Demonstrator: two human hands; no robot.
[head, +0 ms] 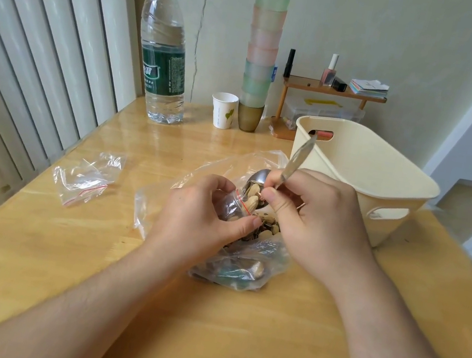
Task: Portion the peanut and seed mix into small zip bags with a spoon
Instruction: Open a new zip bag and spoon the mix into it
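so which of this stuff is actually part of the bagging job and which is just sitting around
In use:
spoon loaded with mix, held by right hand
small zip bag, held by left hand
big bag of mix
spare zip bags

Lying about:
water bottle
stacked cups
paper cup
cream basket
small shelf

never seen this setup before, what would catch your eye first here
At the table's middle, the left hand holds a small zip bag open while the right hand tips a spoon loaded with peanuts into its mouth, above the big bag of mix. Behind stand a tall water bottle and a stack of pastel cups.
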